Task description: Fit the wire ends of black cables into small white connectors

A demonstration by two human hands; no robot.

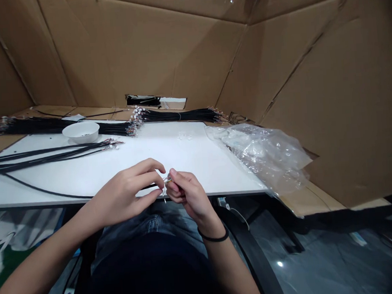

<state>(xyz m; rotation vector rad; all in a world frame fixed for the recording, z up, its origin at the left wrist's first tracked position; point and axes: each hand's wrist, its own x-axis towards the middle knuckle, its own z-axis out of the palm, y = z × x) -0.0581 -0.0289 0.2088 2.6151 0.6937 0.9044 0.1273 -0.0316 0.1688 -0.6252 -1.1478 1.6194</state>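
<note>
My left hand (pixel 127 193) is closed around a thin black cable (pixel 50 191), which runs off to the left across the white table (pixel 190 158). My right hand (pixel 186 193) pinches the cable's bare end of fine coloured wires (pixel 167 181) close to the left fingertips. Both hands are above the table's front edge, and the fingers partly hide the cable end. A black band circles my right wrist.
Bundles of black cables with metal-tipped ends (pixel 61 123) lie on the table's far side and to the left. A white bowl (pixel 81 132) stands among them. Small clear pieces (pixel 184 135) lie nearby. A crumpled plastic bag (pixel 261 155) lies to the right, and cardboard walls (pixel 294 66) surround the back.
</note>
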